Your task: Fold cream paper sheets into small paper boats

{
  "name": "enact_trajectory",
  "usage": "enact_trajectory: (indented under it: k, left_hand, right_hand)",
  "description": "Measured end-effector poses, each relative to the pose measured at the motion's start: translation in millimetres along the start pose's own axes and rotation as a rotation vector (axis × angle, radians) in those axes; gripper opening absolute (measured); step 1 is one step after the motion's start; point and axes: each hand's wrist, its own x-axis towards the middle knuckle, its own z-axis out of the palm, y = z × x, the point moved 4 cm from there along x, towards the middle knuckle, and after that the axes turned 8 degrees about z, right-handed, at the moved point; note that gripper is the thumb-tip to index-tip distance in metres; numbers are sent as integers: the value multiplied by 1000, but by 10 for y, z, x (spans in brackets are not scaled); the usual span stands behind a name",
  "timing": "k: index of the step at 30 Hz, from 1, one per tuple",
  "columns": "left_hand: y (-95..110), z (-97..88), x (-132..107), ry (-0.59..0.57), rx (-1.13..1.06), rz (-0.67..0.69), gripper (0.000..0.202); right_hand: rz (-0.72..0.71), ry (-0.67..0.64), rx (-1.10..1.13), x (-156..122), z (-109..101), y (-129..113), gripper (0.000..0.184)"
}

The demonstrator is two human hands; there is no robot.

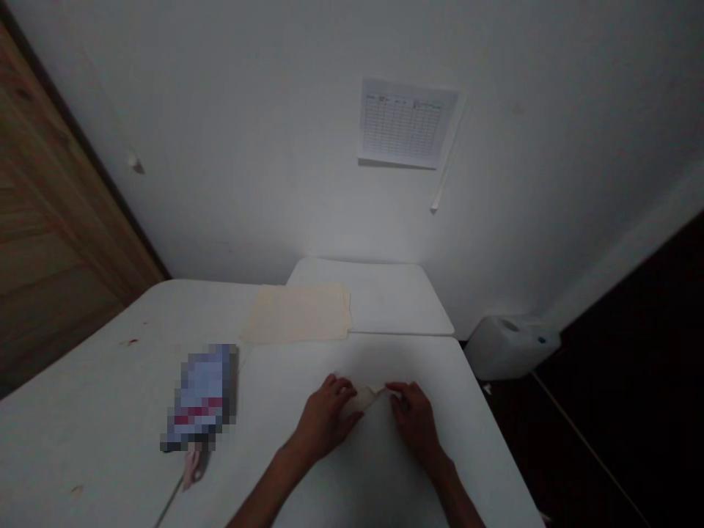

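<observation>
My left hand (325, 419) and my right hand (415, 422) rest on a white folding table (308, 469), close together near its front. Between them lies a small folded piece of cream cloth (363, 398), much of it hidden under my fingers. Both hands grip this cloth, and a pointed fold sticks out toward my right hand. A flat stack of cream cloth (297, 314) lies farther back on the table, out of reach of my fingers. To the left of my left hand lies a blurred-out blue and red packet (201, 396).
A white cushion (379, 295) lies past the table's far edge against a white wall. A printed table sheet (408, 122) is taped to the wall. A white plastic jug (511, 347) stands on the dark floor at right. A wooden panel (55, 220) stands at left.
</observation>
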Motion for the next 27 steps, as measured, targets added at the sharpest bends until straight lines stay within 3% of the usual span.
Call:
enact_trajectory:
  k: [4,8,16,23,27]
  left_hand:
    - [-5,-72,-235,1,44,-93,47]
    - [-21,-25,-358,-10,14,-118,35]
    - [5,-117,-294,10,11,-59,14]
    - [32,-91,-286,41,130,12,24]
    - [23,-28,-322,94,181,35,24]
  right_hand:
    - [36,40,86,-44,-26,13,26]
    - [57,33,135,-107,-1,-38,25]
    - [177,35,219,-178,-12,-66,27]
    - [404,-8,501,-178,189,-150,46]
    - [413,-85,584,-125,318,-286,56]
